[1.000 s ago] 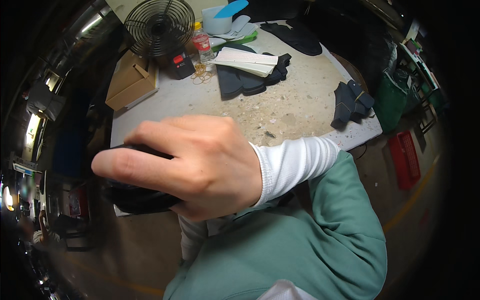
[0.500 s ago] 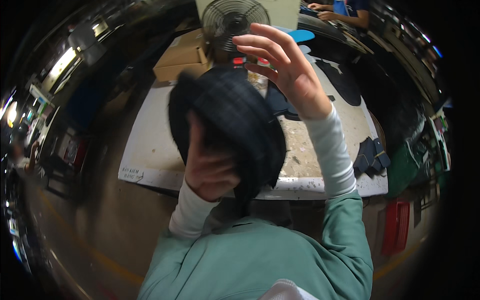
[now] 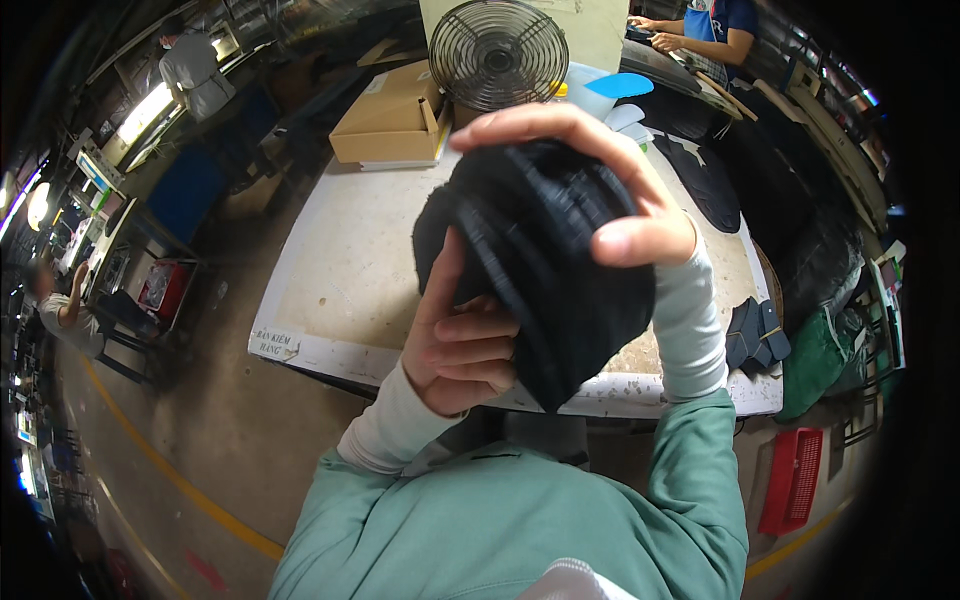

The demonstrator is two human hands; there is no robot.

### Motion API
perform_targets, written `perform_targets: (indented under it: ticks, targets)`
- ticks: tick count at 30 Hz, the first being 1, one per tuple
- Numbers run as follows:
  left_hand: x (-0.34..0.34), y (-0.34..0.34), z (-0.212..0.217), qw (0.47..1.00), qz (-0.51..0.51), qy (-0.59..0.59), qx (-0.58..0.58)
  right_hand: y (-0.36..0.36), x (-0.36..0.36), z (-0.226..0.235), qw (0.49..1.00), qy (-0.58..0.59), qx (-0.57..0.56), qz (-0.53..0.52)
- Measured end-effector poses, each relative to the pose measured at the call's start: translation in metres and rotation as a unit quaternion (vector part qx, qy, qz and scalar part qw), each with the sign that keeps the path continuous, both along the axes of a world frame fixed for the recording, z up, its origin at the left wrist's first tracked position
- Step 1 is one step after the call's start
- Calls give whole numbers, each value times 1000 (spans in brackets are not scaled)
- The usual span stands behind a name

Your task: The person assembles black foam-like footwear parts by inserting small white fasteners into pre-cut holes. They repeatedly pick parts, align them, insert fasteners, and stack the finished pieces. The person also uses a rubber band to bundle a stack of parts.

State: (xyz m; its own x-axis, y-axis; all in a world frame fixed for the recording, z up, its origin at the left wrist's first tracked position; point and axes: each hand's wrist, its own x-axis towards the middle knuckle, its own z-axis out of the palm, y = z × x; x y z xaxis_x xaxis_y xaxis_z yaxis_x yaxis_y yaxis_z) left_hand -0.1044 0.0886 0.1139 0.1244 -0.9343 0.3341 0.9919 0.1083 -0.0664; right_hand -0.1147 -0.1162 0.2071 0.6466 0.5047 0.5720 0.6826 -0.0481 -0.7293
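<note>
A dark, rounded fabric piece [image 3: 575,270], black with a raised band or fold across it, is held up above the near part of the table; its exact kind I cannot make out. My left hand [image 3: 465,345] grips its lower left edge, forefinger pointing up along the cloth and the other fingers curled in. Over the top and right side my right hand [image 3: 625,190] is cupped, fingers bent along the upper edge and thumb against the right face. Part of the worktable [image 3: 345,270] is hidden behind the cloth.
At the table's back stand a cardboard box [image 3: 385,115] and a round wire-caged fan [image 3: 497,55]. Blue sole-shaped pieces [image 3: 620,86] and black cut pieces [image 3: 755,335] lie along the right. A red crate [image 3: 792,480] sits on the floor. Other people work at far left and far right.
My right hand, raised with fingers spread before, has come down onto the fabric piece. The piece has shifted right and turned in my left hand. The view has tilted slightly.
</note>
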Motion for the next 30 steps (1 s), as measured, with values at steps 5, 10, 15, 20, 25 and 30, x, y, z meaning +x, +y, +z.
perform_targets:
  ticks: [5,10,15,20,25,30]
  targets:
    - [3,-10,-7,997,8,60,-45,4,1,4,983,-29,-153,-94]
    - [11,-16,-3,998,20,58,9,-5,5,5,990,-25,-124,-57]
    - [9,-12,-2,994,-13,59,-91,-20,14,2,987,-102,-117,-42]
    - [14,-14,-7,996,-24,47,-65,-20,19,-6,993,-93,-33,67]
    - [16,-23,-21,996,-2,56,-67,-8,13,-3,992,-86,-92,20]
    - [23,-33,-36,997,66,-47,4,1,7,-7,978,30,149,140]
